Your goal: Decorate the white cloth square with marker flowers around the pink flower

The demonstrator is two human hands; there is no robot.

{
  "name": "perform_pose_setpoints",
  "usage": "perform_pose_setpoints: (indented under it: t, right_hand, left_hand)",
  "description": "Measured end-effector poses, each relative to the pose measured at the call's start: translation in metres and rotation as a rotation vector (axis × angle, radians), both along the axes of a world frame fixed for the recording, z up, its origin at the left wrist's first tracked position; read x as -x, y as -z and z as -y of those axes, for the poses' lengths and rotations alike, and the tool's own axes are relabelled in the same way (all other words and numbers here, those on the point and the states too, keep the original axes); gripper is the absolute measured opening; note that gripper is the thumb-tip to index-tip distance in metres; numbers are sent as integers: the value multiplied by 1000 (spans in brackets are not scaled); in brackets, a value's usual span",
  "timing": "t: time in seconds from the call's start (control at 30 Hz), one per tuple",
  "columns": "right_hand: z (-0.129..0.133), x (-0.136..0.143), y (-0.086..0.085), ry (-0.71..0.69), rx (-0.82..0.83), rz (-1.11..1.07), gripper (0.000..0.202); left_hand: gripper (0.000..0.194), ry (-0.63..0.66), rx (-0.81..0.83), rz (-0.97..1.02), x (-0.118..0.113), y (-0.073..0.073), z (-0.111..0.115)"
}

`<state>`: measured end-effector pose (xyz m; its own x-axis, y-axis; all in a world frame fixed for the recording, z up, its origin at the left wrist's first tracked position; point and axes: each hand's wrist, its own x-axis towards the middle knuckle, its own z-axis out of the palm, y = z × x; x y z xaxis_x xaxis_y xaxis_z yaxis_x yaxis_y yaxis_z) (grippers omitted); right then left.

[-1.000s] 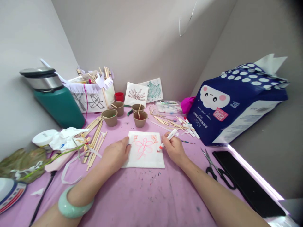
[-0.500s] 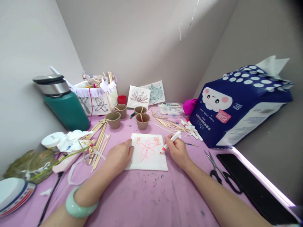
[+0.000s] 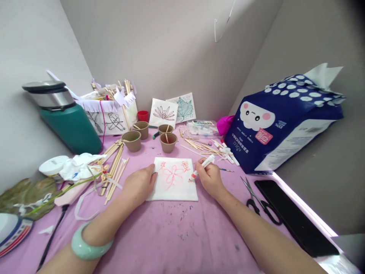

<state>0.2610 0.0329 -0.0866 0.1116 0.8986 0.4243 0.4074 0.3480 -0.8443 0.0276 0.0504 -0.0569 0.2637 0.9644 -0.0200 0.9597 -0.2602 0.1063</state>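
A white square canvas panel [image 3: 176,193] lies flat on the purple-covered table, bearing a large pink flower outline and smaller orange-red flowers in its upper corners. My left hand [image 3: 140,182] is closed at the panel's left edge, thumb and fingers holding it steady. Pinched in my right hand [image 3: 210,177] is a white marker pen [image 3: 204,164] with a red-orange tip. That tip meets the panel near its right edge, beside a small orange mark.
Brown pots [image 3: 168,143] with sticks stand behind the panel. Scissors [image 3: 261,203] and a black phone [image 3: 293,217] lie right, below a blue tissue pack [image 3: 273,133]. Wooden sticks [image 3: 115,175] and a green bottle [image 3: 70,125] are left. Two drawn panels [image 3: 163,114] lean on the wall.
The view has shifted slightly, so everything sits a little further left and higher. Both hands keep their holds, and the marker tip stays by the panel's right side.
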Motion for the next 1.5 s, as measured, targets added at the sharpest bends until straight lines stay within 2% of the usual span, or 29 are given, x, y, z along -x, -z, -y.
perform_pose_setpoints:
  t: [1.5]
  right_hand:
    - [2,5,-1,-13,-15,195,30]
  left_hand:
    - [33,12,11,-14,-1,-2,2]
